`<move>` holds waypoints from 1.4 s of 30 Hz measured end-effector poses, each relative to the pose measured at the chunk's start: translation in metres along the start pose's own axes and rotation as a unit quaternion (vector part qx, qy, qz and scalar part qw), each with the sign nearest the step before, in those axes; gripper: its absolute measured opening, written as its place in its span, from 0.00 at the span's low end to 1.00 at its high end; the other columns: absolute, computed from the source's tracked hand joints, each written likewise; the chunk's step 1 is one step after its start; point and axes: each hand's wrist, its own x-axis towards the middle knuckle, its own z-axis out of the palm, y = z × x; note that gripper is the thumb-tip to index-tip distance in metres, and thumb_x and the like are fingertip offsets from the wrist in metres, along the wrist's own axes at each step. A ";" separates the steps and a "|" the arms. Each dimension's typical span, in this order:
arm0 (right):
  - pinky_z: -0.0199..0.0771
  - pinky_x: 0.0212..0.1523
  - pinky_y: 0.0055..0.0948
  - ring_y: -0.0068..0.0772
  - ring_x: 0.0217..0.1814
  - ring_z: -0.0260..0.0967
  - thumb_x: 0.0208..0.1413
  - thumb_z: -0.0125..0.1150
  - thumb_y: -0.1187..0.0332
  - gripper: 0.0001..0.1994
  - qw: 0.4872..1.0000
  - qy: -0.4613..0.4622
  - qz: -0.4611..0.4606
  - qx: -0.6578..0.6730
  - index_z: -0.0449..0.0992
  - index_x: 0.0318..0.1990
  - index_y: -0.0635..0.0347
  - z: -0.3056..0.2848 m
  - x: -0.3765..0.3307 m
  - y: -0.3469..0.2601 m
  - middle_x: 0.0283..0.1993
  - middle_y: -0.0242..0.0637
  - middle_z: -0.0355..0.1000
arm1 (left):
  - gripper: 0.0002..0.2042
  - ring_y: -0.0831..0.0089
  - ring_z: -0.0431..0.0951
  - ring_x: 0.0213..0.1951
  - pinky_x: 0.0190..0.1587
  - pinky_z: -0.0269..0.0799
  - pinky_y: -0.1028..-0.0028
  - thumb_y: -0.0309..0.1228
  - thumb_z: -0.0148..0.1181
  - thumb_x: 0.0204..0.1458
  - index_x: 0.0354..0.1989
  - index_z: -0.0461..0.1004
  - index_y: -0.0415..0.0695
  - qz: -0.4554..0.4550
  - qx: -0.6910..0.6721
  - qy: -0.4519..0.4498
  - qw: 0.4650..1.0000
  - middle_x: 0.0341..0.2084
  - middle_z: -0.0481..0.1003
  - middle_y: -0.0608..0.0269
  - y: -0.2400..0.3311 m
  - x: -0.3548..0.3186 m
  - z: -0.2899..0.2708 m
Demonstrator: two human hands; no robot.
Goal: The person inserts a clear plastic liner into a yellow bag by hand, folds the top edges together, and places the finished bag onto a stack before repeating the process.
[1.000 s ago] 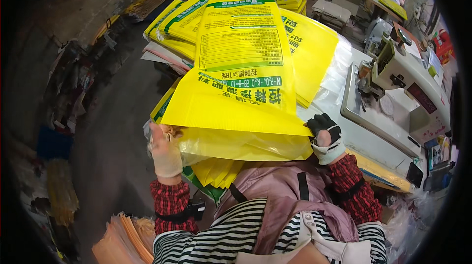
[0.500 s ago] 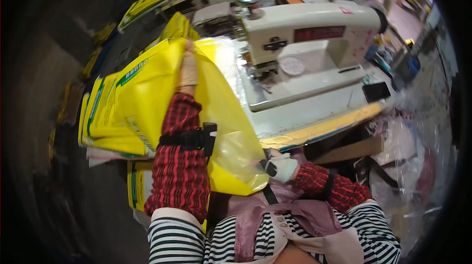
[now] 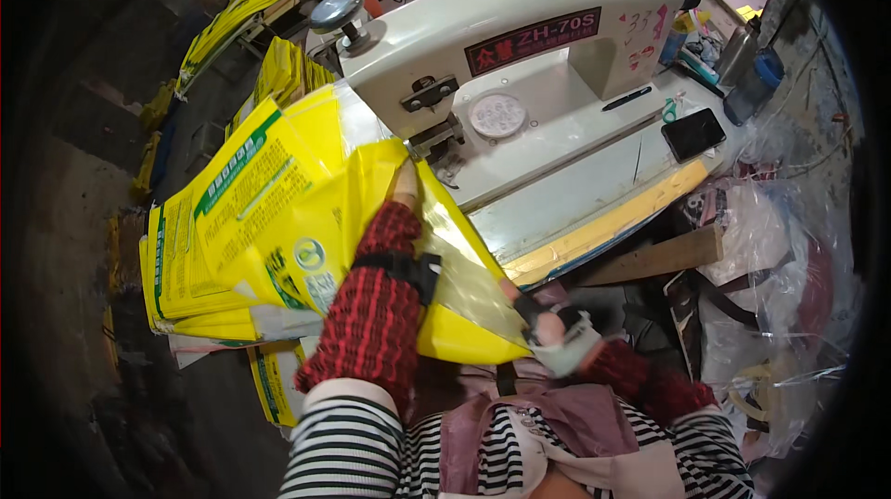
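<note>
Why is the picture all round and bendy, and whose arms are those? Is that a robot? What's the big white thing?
No robot here! It's a person in a striped shirt, wearing a camera on their head. It looks down, and its very wide lens bends straight edges.

The big white thing is a sewing machine. On the table beside it lie a phone and a pen. More yellow bags are piled to the left.

The left hand is on a yellow bag, close to the machine. The right hand is blurry, but seems to hold that bag's lower corner.
</note>
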 end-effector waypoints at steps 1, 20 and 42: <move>0.70 0.35 0.32 0.28 0.27 0.69 0.59 0.57 0.60 0.32 0.998 -0.020 0.006 -0.057 0.57 0.71 0.52 0.002 0.013 -0.003 0.33 0.30 0.73 | 0.26 0.56 0.76 0.48 0.53 0.71 0.60 0.51 0.43 0.62 0.53 0.73 0.41 0.022 0.029 -0.001 0.999 0.46 0.75 0.48 0.000 0.013 -0.002; 0.72 0.32 0.41 0.43 0.30 0.72 0.59 0.53 0.53 0.24 0.992 -0.103 0.064 0.027 0.64 0.62 0.47 0.036 0.162 0.031 0.29 0.43 0.74 | 0.12 0.48 0.78 0.37 0.39 0.75 0.61 0.37 0.61 0.52 0.41 0.77 0.43 0.232 0.579 -0.354 0.697 0.31 0.78 0.48 0.026 -0.148 -0.123; 0.74 0.40 0.45 0.51 0.38 0.75 0.58 0.51 0.55 0.18 0.980 -0.174 0.099 -0.006 0.71 0.54 0.47 0.043 0.136 0.003 0.37 0.53 0.76 | 0.10 0.52 0.78 0.28 0.29 0.71 0.57 0.39 0.61 0.41 0.20 0.79 0.46 0.463 0.634 -0.437 0.439 0.22 0.78 0.55 0.130 -0.205 -0.109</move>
